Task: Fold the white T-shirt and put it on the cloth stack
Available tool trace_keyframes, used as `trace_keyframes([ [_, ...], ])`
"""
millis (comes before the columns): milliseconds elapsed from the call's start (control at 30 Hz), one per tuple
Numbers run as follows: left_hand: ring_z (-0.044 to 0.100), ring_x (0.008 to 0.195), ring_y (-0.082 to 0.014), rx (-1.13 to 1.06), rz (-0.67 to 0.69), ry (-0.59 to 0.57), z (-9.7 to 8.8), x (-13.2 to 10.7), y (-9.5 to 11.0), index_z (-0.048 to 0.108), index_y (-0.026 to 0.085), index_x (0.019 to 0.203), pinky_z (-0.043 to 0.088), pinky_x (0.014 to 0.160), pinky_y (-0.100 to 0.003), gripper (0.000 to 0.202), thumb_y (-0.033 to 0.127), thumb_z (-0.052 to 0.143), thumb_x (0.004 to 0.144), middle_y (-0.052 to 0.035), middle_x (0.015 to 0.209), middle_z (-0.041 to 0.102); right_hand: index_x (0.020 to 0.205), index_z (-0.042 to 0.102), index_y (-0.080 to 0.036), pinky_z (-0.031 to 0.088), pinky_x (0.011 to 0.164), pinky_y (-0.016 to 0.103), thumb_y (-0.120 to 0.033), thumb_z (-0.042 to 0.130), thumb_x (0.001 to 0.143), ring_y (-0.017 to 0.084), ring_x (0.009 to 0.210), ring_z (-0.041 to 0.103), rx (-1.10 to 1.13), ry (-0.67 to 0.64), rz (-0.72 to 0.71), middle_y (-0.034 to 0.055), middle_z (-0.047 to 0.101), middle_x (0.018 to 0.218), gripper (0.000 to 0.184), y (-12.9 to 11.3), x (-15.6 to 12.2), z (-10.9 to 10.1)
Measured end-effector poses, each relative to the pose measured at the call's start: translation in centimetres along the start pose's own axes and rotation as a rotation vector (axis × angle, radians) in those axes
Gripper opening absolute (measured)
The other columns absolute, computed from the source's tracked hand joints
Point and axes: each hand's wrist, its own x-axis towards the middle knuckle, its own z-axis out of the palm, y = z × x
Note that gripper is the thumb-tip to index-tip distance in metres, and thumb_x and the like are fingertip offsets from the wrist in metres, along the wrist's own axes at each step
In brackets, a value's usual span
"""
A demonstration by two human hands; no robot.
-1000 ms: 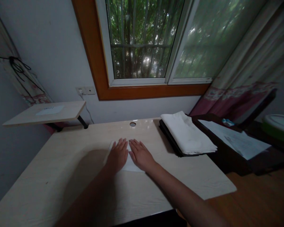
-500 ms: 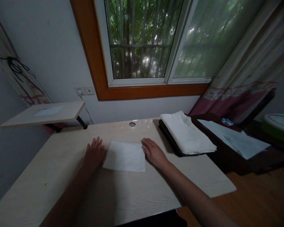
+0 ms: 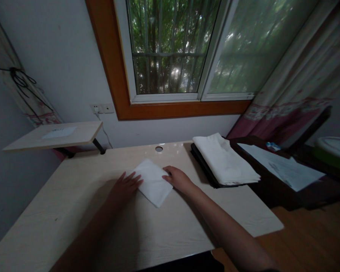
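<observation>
A folded white cloth point(image 3: 152, 180) lies turned at an angle on the pale wooden table point(image 3: 73, 211). My left hand point(image 3: 125, 186) rests flat beside it, fingers stretched out and touching its left edge. My right hand point(image 3: 178, 178) sits at the cloth's right corner, fingers curled onto the edge of the fabric. Both forearms reach in from the bottom of the view.
A stack of folded white cloths point(image 3: 224, 159) lies on a dark tray point(image 3: 204, 166) at the table's right. Beyond it a dark desk holds papers point(image 3: 283, 168). A small side shelf point(image 3: 53, 136) juts out at left. A cable hole point(image 3: 159, 149) sits near the wall under the window.
My hands slid apart off the cloth to its two sides, then came back in; the cloth has since been rotated so it lies diagonally.
</observation>
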Motion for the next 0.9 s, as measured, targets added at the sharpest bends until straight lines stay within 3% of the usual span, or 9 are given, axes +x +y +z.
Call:
trace_keyframes([
  [167,0.041,0.144,-0.0302,0.005,-0.346,0.094,-0.2,-0.5,-3.0,0.062,0.022,0.135,0.032,0.118,-0.057,0.051,0.01,0.039,0.091,-0.0076,0.153,0.048,0.126,0.05,-0.021,0.041,0.064,0.026,-0.033,0.067,0.089,0.019,0.07,0.066,0.057,-0.08,0.075,0.0029,0.07,0.081,0.042,-1.1,-3.1,-0.4],
  [233,0.046,0.141,-0.0278,-0.06,-0.422,0.107,0.1,-0.6,-2.9,0.062,0.018,0.134,0.036,0.117,-0.05,0.047,0.017,0.038,0.094,-0.0102,0.148,0.055,0.124,0.049,-0.022,0.04,0.056,0.024,-0.035,0.062,0.092,0.015,0.055,0.062,0.205,-0.233,0.061,-0.0008,0.068,0.075,0.037,-1.9,-4.3,-0.2],
  [333,0.053,0.135,-0.0261,-0.176,-0.466,0.129,0.7,-0.5,-2.2,0.064,0.017,0.13,0.039,0.115,-0.047,0.044,0.03,0.038,0.098,-0.0113,0.138,0.063,0.114,0.054,-0.023,0.04,0.048,0.021,-0.039,0.056,0.095,0.012,0.043,0.056,0.475,-0.592,0.031,-0.0036,0.066,0.067,0.026,-2.8,-5.0,0.1],
  [400,0.056,0.13,-0.0266,-0.236,-0.463,0.153,0.8,-0.4,-1.7,0.067,0.017,0.127,0.04,0.114,-0.047,0.043,0.036,0.041,0.098,-0.0113,0.133,0.066,0.104,0.061,-0.021,0.042,0.048,0.021,-0.038,0.055,0.094,0.011,0.045,0.055,0.566,-0.673,-0.017,-0.003,0.065,0.065,0.021,-3.1,-4.4,0.3],
  [500,0.062,0.116,-0.0257,-0.317,-0.465,0.191,0.6,-0.3,-1.1,0.07,0.02,0.121,0.044,0.107,-0.045,0.041,0.04,0.043,0.097,-0.0105,0.122,0.071,0.093,0.067,-0.019,0.047,0.061,0.024,-0.03,0.057,0.092,0.013,0.061,0.059,0.509,-0.352,-0.101,0.0006,0.066,0.074,0.015,-2.7,-2.3,0.6],
  [567,0.065,0.104,-0.0245,-0.375,-0.488,0.192,0.2,-0.4,-0.4,0.069,0.02,0.121,0.048,0.099,-0.042,0.042,0.044,0.046,0.096,-0.0099,0.112,0.073,0.098,0.069,-0.019,0.049,0.076,0.029,-0.025,0.06,0.091,0.017,0.08,0.062,0.374,-0.077,-0.14,0.0046,0.069,0.089,0.014,-2.1,-0.6,0.7],
  [633,0.065,0.092,-0.0228,-0.44,-0.503,0.156,-0.2,-0.7,0.3,0.066,0.019,0.128,0.05,0.089,-0.039,0.047,0.046,0.049,0.094,-0.0086,0.101,0.072,0.11,0.069,-0.021,0.046,0.09,0.035,-0.025,0.064,0.09,0.021,0.096,0.061,0.207,0.066,-0.151,0.0079,0.069,0.103,0.021,-1.4,0.9,0.9],
  [767,0.059,0.075,-0.0186,-0.553,-0.455,0.03,-0.8,-1.5,1.5,0.049,0.019,0.145,0.048,0.074,-0.033,0.065,0.049,0.058,0.088,-0.0029,0.084,0.066,0.127,0.063,-0.022,0.04,0.101,0.038,-0.03,0.07,0.089,0.025,0.111,0.057,-0.048,0.07,-0.129,0.011,0.064,0.118,0.039,-0.6,2.8,1.3],
  [900,0.057,0.07,-0.0178,-0.62,-0.401,-0.024,-0.9,-2.3,1.6,0.036,0.021,0.153,0.046,0.066,-0.031,0.085,0.049,0.068,0.08,-0.0006,0.082,0.062,0.127,0.063,-0.018,0.041,0.099,0.033,-0.028,0.071,0.089,0.024,0.113,0.057,-0.043,0.037,-0.11,0.0115,0.065,0.118,0.04,0.0,3.7,1.9],
])
